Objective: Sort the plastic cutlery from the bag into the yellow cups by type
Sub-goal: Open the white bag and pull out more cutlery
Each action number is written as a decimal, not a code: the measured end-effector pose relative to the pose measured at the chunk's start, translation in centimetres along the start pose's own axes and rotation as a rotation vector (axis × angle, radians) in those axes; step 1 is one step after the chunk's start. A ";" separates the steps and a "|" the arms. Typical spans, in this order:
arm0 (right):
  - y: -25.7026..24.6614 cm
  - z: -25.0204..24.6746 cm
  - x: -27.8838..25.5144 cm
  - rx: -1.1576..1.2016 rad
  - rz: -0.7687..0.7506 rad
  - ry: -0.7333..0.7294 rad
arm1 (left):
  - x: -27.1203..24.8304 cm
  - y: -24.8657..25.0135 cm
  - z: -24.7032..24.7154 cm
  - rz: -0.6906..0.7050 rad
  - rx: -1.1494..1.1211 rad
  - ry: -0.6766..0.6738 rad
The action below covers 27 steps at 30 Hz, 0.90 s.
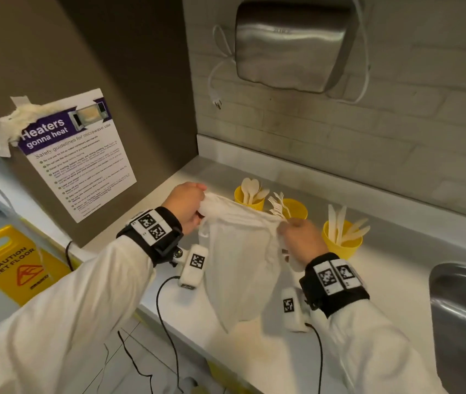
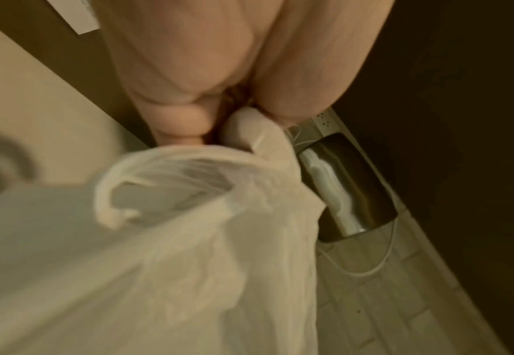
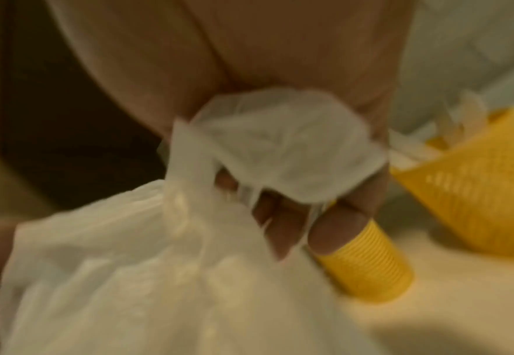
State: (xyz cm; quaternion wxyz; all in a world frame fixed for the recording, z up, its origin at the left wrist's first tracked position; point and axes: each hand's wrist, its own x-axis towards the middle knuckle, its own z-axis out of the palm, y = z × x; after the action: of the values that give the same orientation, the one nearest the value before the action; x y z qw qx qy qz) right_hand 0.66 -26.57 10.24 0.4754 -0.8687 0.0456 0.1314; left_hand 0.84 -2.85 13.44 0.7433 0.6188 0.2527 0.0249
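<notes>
Both hands hold the white plastic bag (image 1: 240, 260) up by its top edge, stretched between them above the worktop (image 1: 391, 280). Left hand (image 1: 187, 207) has its fingers curled tight round one bunched corner of the rim; the left wrist view shows the thumb pressed against a gathered fold of plastic (image 2: 258, 137), with the bag's mouth (image 2: 170, 182) gaping open just below. Right hand (image 1: 301, 241) pinches the other corner, and the right wrist view shows a crumpled wad of the bag (image 3: 282, 149) held inside the curled fingers (image 3: 337, 230). The bag hangs slack and looks limp; whether anything is left inside I cannot tell.

Just beyond the bag stand three yellow cups in a slanting row. The left cup (image 1: 247, 201) holds spoons (image 1: 250, 189), bowls up. The middle cup (image 1: 294, 209), partly hidden behind the bag's rim and the right hand, holds forks (image 1: 277, 204) leaning left. The right cup (image 1: 342, 245), nearest the right hand, holds knives (image 1: 339, 226) fanned out.

A steel sink (image 1: 464, 311) sits at the right edge of the worktop. On the brown panel to the left a microwave safety notice (image 1: 78, 160) is taped up. High on the brick wall is a metal hand dryer (image 1: 291, 44), its white cord (image 1: 217, 81) dangling unplugged. A yellow wet floor sign (image 1: 13, 265) stands down at the left.
</notes>
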 end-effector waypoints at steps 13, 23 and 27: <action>2.4 -0.3 -0.5 -0.235 -0.235 -0.044 | -3.3 -6.4 -4.1 0.128 0.447 -0.019; 2.7 2.7 0.8 -0.658 0.101 -0.080 | -3.2 -8.3 -3.1 0.461 0.681 0.021; 3.9 2.2 2.0 -0.282 0.081 -0.080 | -2.7 -8.5 -4.1 0.416 0.552 -0.055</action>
State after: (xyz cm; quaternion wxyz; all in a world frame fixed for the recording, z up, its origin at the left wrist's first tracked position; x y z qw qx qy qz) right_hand 1.33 -26.71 5.42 0.3442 -0.9184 0.0428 0.1902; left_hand -5.57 -2.02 6.06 0.5335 0.8353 0.0982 0.0897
